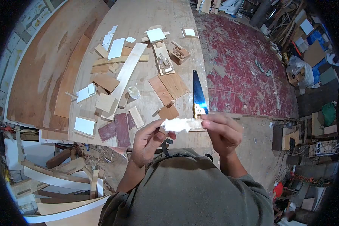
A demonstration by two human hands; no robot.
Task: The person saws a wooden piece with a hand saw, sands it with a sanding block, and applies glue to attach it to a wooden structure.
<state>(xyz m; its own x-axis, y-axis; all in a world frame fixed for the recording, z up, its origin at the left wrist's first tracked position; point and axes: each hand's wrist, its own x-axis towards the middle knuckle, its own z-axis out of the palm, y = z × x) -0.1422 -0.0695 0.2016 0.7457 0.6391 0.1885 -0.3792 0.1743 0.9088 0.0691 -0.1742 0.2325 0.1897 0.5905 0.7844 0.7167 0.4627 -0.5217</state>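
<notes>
Between my two hands, close to my chest, is a white, ragged-edged piece of fluffy-looking material (179,124); its exact kind does not show. My left hand (148,141) pinches its left end. The fingers of my right hand (224,133) close on its right end. Just beyond my right hand a handsaw (199,96) lies on the wooden table (184,137), its blade pointing away and its pale handle nearest me. A small wooden block (136,116) and reddish-brown boards (122,130) lie beyond my left hand.
Wood strips, white-faced panels (117,48), a clear jar (133,92) and small wooden assemblies (179,54) are spread over the table. Brown sheets (45,67) lean at left. Scrap wood (60,177) piles up at lower left. Red floor tiles (237,64) and clutter lie to the right.
</notes>
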